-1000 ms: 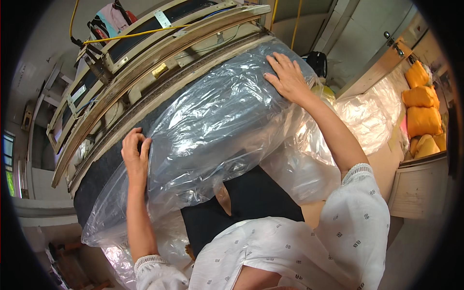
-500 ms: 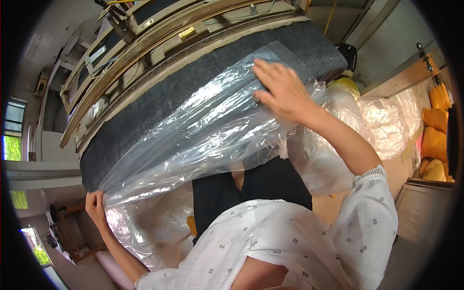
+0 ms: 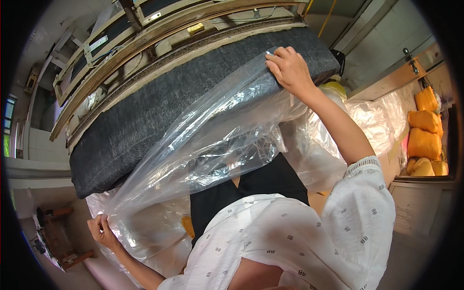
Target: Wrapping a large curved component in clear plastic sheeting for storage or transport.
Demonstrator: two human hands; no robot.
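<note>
A long sheet of clear plastic film (image 3: pixel 208 130) stretches slantwise between my two hands, over the near edge of a dark grey cloth-covered bench (image 3: pixel 130 125). At the lower left, my left hand (image 3: pixel 102 230) pinches one gathered end of the film, off the bench's left end. My right hand (image 3: pixel 291 70) is closed on the film's upper right corner, above the right part of the bench. The film's lower part hangs loosely in front of my black trousers.
Behind the bench runs a wooden and metal machine frame (image 3: pixel 159 38). Heaps of clear plastic (image 3: pixel 372 121) lie to the right, with more at the lower left. Orange bundles (image 3: pixel 424 142) fill a shelf at the far right. A brown wooden stool-like item (image 3: pixel 72 251) is at the left.
My right hand went from lying flat on the film to gripping its corner, and moved slightly up. My left hand drew its end down off the bench, baring more dark cloth.
</note>
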